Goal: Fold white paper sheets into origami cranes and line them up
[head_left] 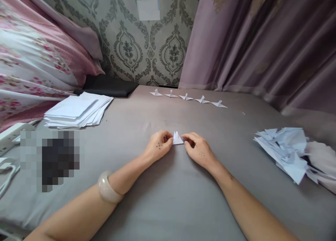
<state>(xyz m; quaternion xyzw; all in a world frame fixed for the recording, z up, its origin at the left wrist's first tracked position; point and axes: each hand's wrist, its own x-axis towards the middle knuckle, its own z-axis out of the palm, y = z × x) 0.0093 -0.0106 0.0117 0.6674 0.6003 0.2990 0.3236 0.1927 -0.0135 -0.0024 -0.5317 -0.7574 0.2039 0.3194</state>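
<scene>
Folded paper — winged figures behind, paper stack left

Beyond the fingers, passage runs until 5 folded papers block it.

Your left forearm and right forearm run off the near edge. Some fingers of your left hand and right hand curl out of sight, so you cannot tell how firmly they grip the small folded paper. Pixel blocks mask whatever lies left. The left edge cuts your power strip; white specks far right are too tiny to identify.
</scene>
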